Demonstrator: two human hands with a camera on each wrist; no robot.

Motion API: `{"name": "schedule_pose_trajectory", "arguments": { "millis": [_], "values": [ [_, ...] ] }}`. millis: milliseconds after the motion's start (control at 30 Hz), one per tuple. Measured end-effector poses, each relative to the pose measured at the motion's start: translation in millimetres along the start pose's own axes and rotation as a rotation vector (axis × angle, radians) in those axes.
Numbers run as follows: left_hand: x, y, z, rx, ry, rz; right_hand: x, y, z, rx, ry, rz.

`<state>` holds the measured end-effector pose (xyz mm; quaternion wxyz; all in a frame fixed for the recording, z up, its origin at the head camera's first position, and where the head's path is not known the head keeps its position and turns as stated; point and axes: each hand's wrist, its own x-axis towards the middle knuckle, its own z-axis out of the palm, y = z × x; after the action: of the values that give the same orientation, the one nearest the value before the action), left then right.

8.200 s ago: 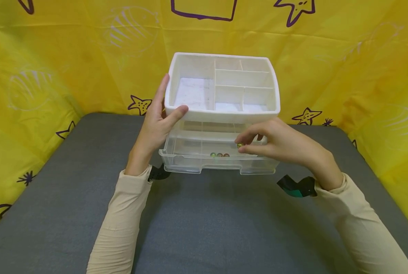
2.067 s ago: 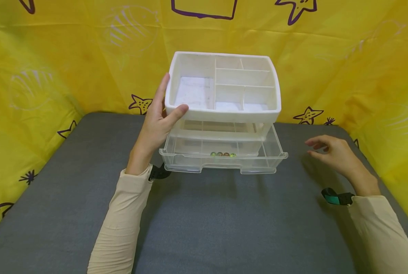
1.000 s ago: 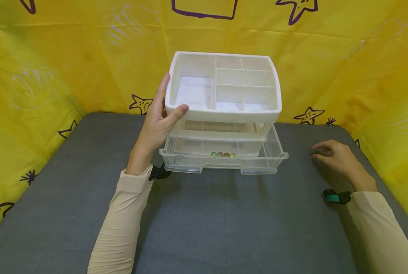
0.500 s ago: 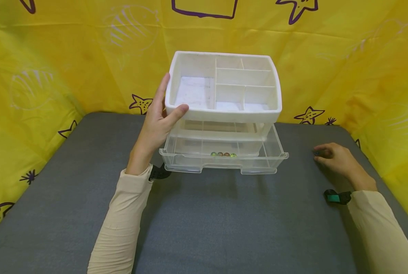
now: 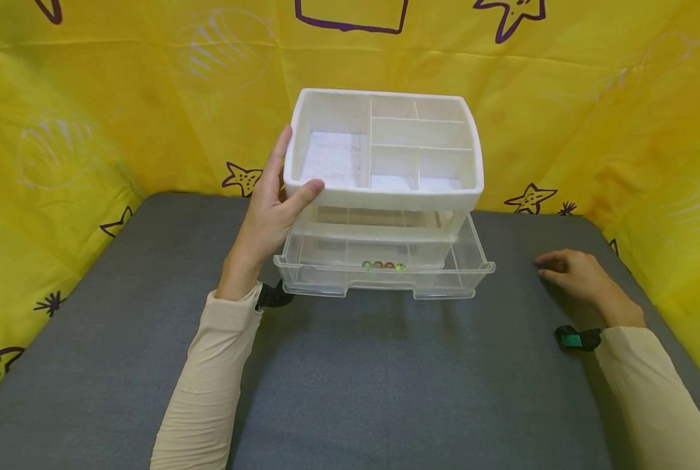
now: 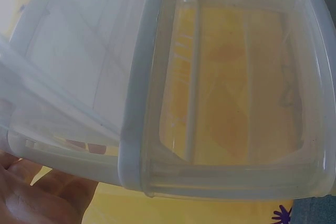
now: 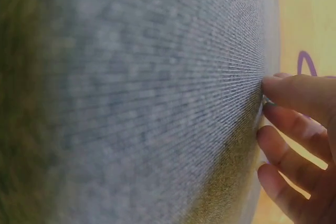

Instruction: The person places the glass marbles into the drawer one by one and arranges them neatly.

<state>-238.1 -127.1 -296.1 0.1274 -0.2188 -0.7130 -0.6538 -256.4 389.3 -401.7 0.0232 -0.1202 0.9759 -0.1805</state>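
A white plastic desk organizer point(image 5: 385, 200) with a divided top tray stands at the middle back. My left hand point(image 5: 264, 219) grips its left side, thumb over the front rim. Below, a clear drawer point(image 5: 315, 279) is pulled out toward me. Several glass marbles point(image 5: 389, 266), greenish and reddish, sit in a row along its front. Off to the right, my right hand point(image 5: 582, 279) is low at the table, thumb and index finger pinching a small dark marble point(image 7: 268, 100), mostly hidden by the fingertips. The left wrist view shows the organizer's frame point(image 6: 134, 129) close up.
The dark grey cloth-covered table point(image 5: 350, 391) stretches in front of the organizer and to both sides. A yellow patterned cloth point(image 5: 150, 98) hangs behind and along the sides. The pulled-out drawer juts forward over the table.
The yellow-green marble my right hand held over the drawer earlier now lies in the row. That hand has moved right to the table and pinches another marble. My left hand stays put.
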Motion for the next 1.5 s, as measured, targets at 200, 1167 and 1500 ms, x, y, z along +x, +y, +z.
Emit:
{"name": "schedule_pose_trajectory", "arguments": {
  "millis": [200, 1167, 1500],
  "values": [
    [-0.3, -0.1, -0.1, -0.002, -0.001, -0.004, 0, -4, -2, -0.005, -0.005, -0.010],
    [-0.1, -0.5, 0.1, -0.013, -0.002, 0.003, -5, -29, -19, 0.004, 0.141, -0.061],
    [0.2, -0.5, 0.1, -0.012, -0.004, 0.014, -4, -45, -31, -0.011, 0.190, -0.108]
  ]
}}
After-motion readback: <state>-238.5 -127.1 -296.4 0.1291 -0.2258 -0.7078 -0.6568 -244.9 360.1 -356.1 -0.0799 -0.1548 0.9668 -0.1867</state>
